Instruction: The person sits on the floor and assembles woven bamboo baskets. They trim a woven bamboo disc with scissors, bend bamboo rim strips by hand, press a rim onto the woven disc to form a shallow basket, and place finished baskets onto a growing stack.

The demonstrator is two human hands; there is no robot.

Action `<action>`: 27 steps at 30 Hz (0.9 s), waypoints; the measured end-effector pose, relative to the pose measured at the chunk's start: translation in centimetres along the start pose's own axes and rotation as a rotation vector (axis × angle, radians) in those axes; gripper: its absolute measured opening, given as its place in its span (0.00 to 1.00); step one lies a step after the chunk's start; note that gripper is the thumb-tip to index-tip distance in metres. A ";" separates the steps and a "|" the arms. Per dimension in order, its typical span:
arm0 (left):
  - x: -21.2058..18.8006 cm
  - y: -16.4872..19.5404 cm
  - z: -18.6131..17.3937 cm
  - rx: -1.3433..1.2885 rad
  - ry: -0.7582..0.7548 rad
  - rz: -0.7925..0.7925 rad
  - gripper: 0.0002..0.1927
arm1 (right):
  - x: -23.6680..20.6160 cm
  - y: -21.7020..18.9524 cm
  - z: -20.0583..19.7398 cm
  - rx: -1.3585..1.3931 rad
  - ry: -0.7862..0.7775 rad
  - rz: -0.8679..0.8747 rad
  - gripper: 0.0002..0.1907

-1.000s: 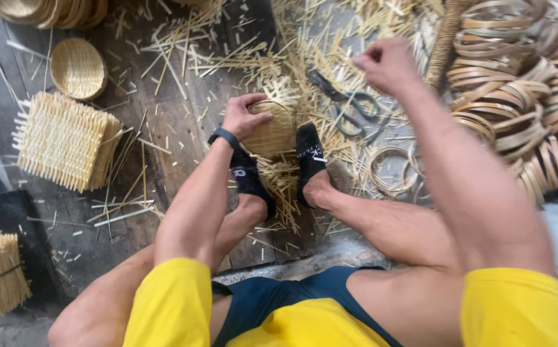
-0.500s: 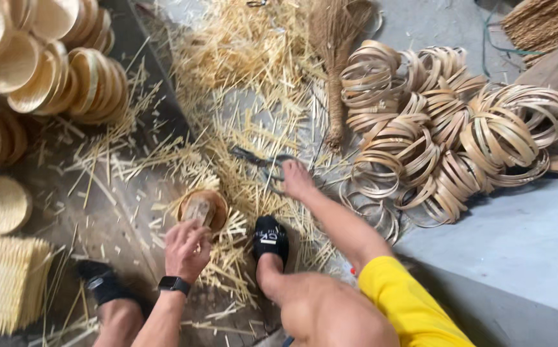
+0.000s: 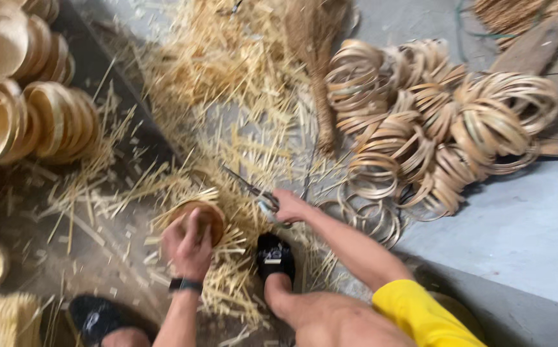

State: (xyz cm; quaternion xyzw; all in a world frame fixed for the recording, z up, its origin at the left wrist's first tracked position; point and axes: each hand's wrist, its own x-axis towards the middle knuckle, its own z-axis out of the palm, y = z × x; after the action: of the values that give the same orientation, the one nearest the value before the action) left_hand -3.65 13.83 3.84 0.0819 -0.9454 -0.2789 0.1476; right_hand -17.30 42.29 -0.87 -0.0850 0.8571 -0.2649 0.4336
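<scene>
My left hand (image 3: 189, 243) presses on a small round woven basket (image 3: 209, 215) that rests on the floor among loose bamboo strips. My right hand (image 3: 290, 205) is closed around the handles of a pair of scissors (image 3: 248, 187), whose blades point up and to the left. The scissors lie just to the right of the basket. A black watch sits on my left wrist. My feet in black slippers (image 3: 274, 255) are planted on either side of the work.
Stacks of finished round baskets (image 3: 32, 112) lie at the left. A heap of bamboo rings (image 3: 443, 122) fills the upper right, with a few loose rings (image 3: 372, 218) near my right arm. Bamboo offcuts (image 3: 227, 77) and a broom (image 3: 317, 58) lie ahead. Grey concrete floor (image 3: 516, 231) at right.
The view swung from my lap to the floor ahead. My right hand came down from the air to the scissors and closed on them. My left hand stays on the basket.
</scene>
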 end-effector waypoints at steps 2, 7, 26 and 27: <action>0.8 -0.3 -0.2 -0.019 -0.070 0.017 0.31 | -1.4 0.3 0.5 -0.076 0.088 -0.135 0.32; 1.4 -2.0 -1.5 0.002 -0.251 0.176 0.39 | -2.7 0.3 0.9 -0.049 0.146 -0.263 0.35; -0.7 1.0 2.0 -0.062 0.121 -0.389 0.40 | -3.0 -4.0 3.7 -0.491 0.297 -0.173 0.22; -0.7 0.9 2.0 -0.074 0.145 -0.359 0.41 | -2.9 -3.9 3.1 -0.518 0.311 -0.179 0.19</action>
State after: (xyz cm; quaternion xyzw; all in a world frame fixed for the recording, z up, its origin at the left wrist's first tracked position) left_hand -3.71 15.72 2.60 0.2635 -0.8915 -0.3288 0.1662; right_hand -13.41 38.88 1.64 -0.2264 0.9411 -0.0849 0.2363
